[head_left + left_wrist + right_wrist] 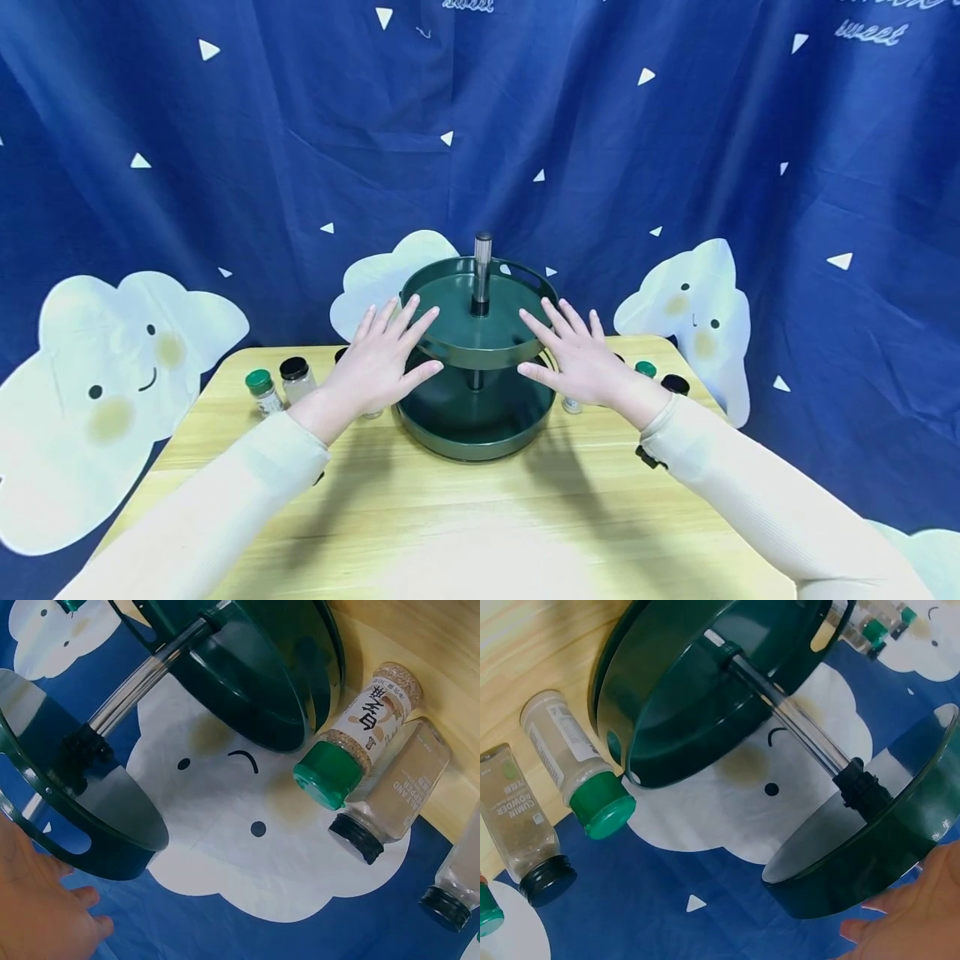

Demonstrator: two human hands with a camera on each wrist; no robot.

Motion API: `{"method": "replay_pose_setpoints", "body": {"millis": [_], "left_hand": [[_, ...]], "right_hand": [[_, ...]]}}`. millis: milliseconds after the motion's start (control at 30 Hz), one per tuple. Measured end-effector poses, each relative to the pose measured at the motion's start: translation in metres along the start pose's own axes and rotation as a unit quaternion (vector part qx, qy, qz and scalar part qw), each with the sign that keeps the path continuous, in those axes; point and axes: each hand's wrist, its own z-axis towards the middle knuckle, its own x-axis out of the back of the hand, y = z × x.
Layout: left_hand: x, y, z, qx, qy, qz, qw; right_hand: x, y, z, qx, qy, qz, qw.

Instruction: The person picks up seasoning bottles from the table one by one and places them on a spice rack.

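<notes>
A dark green two-tier round rack (477,433) with a metal centre post (482,271) stands on the wooden table. My left hand (378,358), fingers spread, is at the left side of its upper tray (480,357); my right hand (581,358), likewise spread, is at the right side. In the left wrist view the left hand (41,900) is by the upper tray's rim (112,862). The right wrist view has the right hand (911,915) beside that tray (840,877); whether either hand touches it, I cannot tell. Neither holds anything.
Left of the rack stand jars, one green-capped (259,383), one black-capped (296,371). To its right are others with a green cap (646,368) and a black cap (676,384), partly behind my right arm. A blue curtain (480,108) with white clouds hangs behind the table (465,492).
</notes>
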Motion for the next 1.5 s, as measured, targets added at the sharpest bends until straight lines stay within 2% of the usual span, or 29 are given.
{"method": "replay_pose_setpoints", "body": {"millis": [333, 567, 833, 1167, 1500], "left_hand": [[-0.003, 0.0, 0.0, -0.002, 0.01, -0.007, 0.9999], [-0.005, -0.001, 0.002, -0.001, 0.008, -0.004, 1.0], [-0.005, 0.0, 0.004, -0.004, 0.016, -0.009, 0.9998], [-0.006, 0.0, 0.006, -0.009, 0.031, -0.013, 0.9994], [-0.007, -0.001, 0.008, -0.014, 0.042, -0.03, 0.9986]], "right_hand": [[-0.002, 0.0, 0.003, 0.012, 0.015, -0.011, 0.9997], [-0.005, 0.0, 0.006, 0.018, 0.01, -0.008, 0.9998], [-0.005, 0.001, 0.006, 0.028, 0.014, 0.009, 0.9995], [-0.01, 0.005, 0.01, 0.052, 0.039, 0.022, 0.9976], [-0.012, 0.002, 0.012, 0.053, 0.049, 0.031, 0.9969]]}}
